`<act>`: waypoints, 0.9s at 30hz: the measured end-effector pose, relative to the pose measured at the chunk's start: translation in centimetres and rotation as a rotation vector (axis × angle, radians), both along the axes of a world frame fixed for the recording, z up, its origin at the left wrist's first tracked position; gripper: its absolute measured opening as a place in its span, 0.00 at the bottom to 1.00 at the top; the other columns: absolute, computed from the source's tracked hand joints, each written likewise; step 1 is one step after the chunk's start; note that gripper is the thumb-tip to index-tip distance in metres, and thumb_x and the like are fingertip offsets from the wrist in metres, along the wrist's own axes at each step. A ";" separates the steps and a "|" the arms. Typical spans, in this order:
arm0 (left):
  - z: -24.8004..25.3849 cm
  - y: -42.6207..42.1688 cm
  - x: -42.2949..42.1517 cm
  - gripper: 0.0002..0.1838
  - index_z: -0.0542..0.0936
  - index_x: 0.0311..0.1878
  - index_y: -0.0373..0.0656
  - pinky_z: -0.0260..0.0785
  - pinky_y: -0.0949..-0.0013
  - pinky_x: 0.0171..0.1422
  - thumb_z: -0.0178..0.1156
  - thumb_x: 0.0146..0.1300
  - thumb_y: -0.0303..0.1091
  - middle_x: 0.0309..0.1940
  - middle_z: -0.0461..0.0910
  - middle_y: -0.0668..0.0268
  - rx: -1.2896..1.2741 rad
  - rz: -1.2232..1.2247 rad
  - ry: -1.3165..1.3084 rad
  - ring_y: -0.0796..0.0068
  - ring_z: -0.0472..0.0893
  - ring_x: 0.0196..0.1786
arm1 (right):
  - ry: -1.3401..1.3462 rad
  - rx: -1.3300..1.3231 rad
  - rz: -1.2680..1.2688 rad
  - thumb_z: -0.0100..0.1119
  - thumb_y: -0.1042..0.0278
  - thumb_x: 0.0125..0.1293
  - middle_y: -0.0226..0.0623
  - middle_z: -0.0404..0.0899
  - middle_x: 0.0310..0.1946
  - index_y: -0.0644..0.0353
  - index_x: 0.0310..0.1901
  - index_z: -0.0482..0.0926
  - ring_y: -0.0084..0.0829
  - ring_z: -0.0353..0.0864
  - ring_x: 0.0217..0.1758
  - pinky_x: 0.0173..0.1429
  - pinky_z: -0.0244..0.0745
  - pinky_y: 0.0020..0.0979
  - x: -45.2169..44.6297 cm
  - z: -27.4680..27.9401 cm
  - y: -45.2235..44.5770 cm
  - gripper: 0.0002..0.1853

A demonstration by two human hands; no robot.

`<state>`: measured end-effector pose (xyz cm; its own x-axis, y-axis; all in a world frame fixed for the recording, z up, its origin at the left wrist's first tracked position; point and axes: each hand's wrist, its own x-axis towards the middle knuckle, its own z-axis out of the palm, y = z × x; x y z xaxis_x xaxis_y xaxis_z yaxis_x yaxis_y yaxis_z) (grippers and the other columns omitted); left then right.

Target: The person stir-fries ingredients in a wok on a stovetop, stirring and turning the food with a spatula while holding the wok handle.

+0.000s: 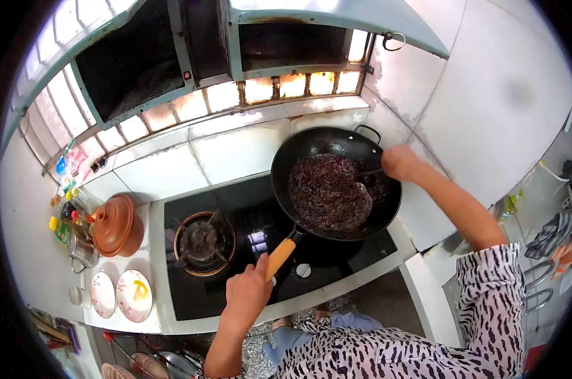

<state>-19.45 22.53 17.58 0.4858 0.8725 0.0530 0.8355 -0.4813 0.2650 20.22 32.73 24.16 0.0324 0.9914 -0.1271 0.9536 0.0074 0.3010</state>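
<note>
A black wok (286, 145) sits on the right side of the stove, with dark, glossy, reddish-brown food (327, 192) spread over its bottom. My left hand (248, 292) is closed around the wok's wooden handle (281, 258), which points toward me. Over the right rim, my right hand (400, 163) grips the dark handle of a spatula (369, 172). Its head reaches into the food and is mostly hidden, so its exact shape is hard to make out.
Left of the wok is a second burner (204, 243) on the black glass stove (235, 303). A brown clay pot (118, 224), two plates (134, 309), a metal pot (82, 252) and several bottles (61, 228) stand at the left. A range hood (229, 50) hangs above.
</note>
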 end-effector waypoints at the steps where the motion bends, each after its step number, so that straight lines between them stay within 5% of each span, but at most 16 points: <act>1: 0.0 -0.1 0.1 0.29 0.66 0.54 0.43 0.69 0.63 0.28 0.61 0.45 0.34 0.27 0.75 0.58 -0.014 0.005 0.001 0.59 0.78 0.25 | -0.008 0.005 0.003 0.51 0.69 0.45 0.46 0.76 0.24 0.61 0.21 0.76 0.46 0.76 0.29 0.33 0.72 0.40 -1.4 0.3 -0.3 0.06; 6: -0.2 0.0 -0.1 0.31 0.64 0.55 0.43 0.70 0.61 0.29 0.62 0.45 0.35 0.28 0.75 0.56 -0.039 -0.002 -0.008 0.58 0.78 0.26 | -0.126 0.086 0.169 0.53 0.73 0.44 0.44 0.78 0.26 0.62 0.23 0.77 0.42 0.78 0.35 0.37 0.74 0.38 -6.4 3.8 -2.4 0.04; 10: -0.7 0.0 0.0 0.34 0.62 0.57 0.43 0.70 0.60 0.29 0.64 0.44 0.35 0.29 0.76 0.55 -0.052 0.015 0.002 0.56 0.78 0.27 | -0.169 0.141 0.308 0.50 0.71 0.45 0.41 0.77 0.23 0.56 0.23 0.78 0.43 0.77 0.30 0.33 0.72 0.40 -6.2 8.8 -3.9 0.06; 16: -0.2 0.0 -0.1 0.29 0.66 0.53 0.42 0.70 0.65 0.27 0.61 0.45 0.34 0.27 0.75 0.58 -0.001 -0.007 -0.019 0.61 0.78 0.24 | -0.016 -0.320 0.186 0.54 0.70 0.38 0.44 0.72 0.15 0.63 0.16 0.75 0.42 0.73 0.21 0.25 0.67 0.38 -3.1 11.2 -1.8 0.05; 20: -0.4 -0.1 -0.2 0.29 0.66 0.54 0.41 0.70 0.65 0.27 0.61 0.46 0.34 0.27 0.75 0.58 -0.001 0.004 -0.015 0.61 0.78 0.24 | 0.063 -0.532 0.006 0.55 0.70 0.35 0.46 0.70 0.13 0.66 0.16 0.74 0.42 0.70 0.19 0.24 0.65 0.38 -0.4 6.4 0.0 0.07; 24: -0.3 0.1 -0.1 0.29 0.66 0.54 0.41 0.70 0.64 0.28 0.61 0.45 0.34 0.26 0.75 0.59 -0.007 -0.011 -0.035 0.60 0.77 0.24 | 0.231 -0.122 0.154 0.53 0.71 0.39 0.49 0.72 0.17 0.66 0.18 0.75 0.46 0.74 0.24 0.28 0.69 0.40 -0.3 -1.2 -0.1 0.06; 27: -0.5 0.1 -0.1 0.29 0.65 0.54 0.41 0.69 0.64 0.27 0.61 0.45 0.34 0.26 0.75 0.59 0.008 -0.018 -0.029 0.60 0.77 0.24 | 0.254 0.198 0.147 0.51 0.73 0.42 0.51 0.74 0.21 0.64 0.19 0.76 0.48 0.75 0.28 0.32 0.71 0.40 -2.8 -1.5 -0.4 0.05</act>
